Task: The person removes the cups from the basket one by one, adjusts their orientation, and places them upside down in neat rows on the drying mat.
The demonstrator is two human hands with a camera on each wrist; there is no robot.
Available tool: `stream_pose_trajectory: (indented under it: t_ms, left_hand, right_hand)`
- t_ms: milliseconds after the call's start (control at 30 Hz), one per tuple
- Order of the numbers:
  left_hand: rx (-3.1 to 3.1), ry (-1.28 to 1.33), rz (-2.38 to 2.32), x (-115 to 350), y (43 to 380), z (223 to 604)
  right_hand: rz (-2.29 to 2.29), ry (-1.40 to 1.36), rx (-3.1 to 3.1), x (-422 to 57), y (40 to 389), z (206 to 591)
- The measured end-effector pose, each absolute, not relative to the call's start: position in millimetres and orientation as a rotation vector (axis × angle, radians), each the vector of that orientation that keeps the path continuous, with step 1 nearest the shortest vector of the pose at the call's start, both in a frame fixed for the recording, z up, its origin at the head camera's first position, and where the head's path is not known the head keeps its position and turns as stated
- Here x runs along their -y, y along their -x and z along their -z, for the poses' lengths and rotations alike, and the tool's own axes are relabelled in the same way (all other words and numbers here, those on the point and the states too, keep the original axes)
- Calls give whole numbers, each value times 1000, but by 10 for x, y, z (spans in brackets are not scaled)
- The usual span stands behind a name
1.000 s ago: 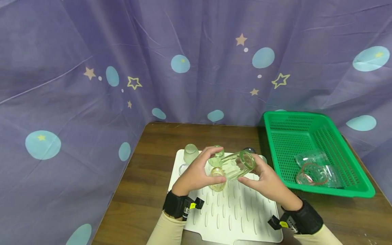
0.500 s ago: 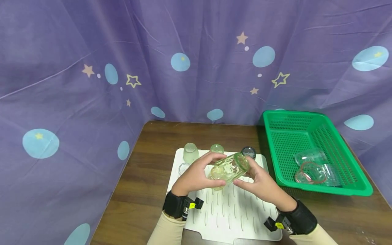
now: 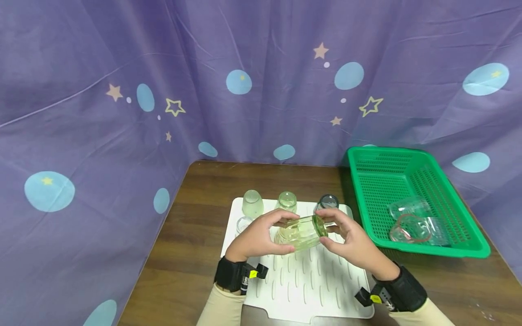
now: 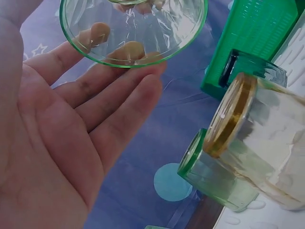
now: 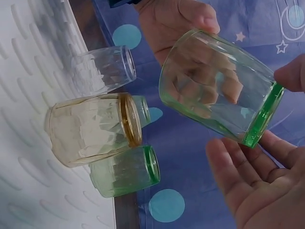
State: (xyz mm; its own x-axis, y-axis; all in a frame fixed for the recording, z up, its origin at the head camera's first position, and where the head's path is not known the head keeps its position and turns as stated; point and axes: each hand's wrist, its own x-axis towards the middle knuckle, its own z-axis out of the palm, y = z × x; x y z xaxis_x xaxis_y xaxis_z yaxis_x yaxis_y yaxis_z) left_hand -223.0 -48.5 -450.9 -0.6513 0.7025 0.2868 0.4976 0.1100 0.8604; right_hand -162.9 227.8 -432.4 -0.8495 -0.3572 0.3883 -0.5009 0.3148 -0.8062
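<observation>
Between both hands, above the draining board, is a light green drinking glass [image 3: 302, 233] lying on its side in the air. My left hand [image 3: 258, 235] holds it at the mouth end, thumb on the near side and fingers behind. At the thick green base, my right hand [image 3: 352, 237] pinches it between thumb and fingers. The left wrist view shows the glass's rim over the left fingers [image 4: 128, 50]. An amber glass [image 5: 90, 131] stands upside down on the board; the held glass mostly covers it in the head view.
The white draining board [image 3: 310, 290] also bears an upturned green glass [image 3: 287, 201], a frosted green one [image 3: 253, 206], a dark one [image 3: 328, 201] and a clear one [image 3: 244, 224]. At right, a green basket [image 3: 387, 181] contains clear glasses [image 3: 412, 208]. A purple curtain [image 3: 277, 90] hangs behind.
The held glass has swung from a slant, base toward the camera, to nearly level with its base facing right. Both hands still hold it, slightly lower in the head view.
</observation>
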Motion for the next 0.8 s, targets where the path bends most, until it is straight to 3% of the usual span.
stream_pose_trajectory:
  t_ms: [267,800]
  left_hand:
    - [-2147,-1228,-1621,534,2259,4542]
    - [-2489,-1171,-2095,1029,2656,4385]
  right_hand:
    - [-1396,-685,2515,-2329,1615,4319]
    - [-441,-504,2742,-2617,1597,4715]
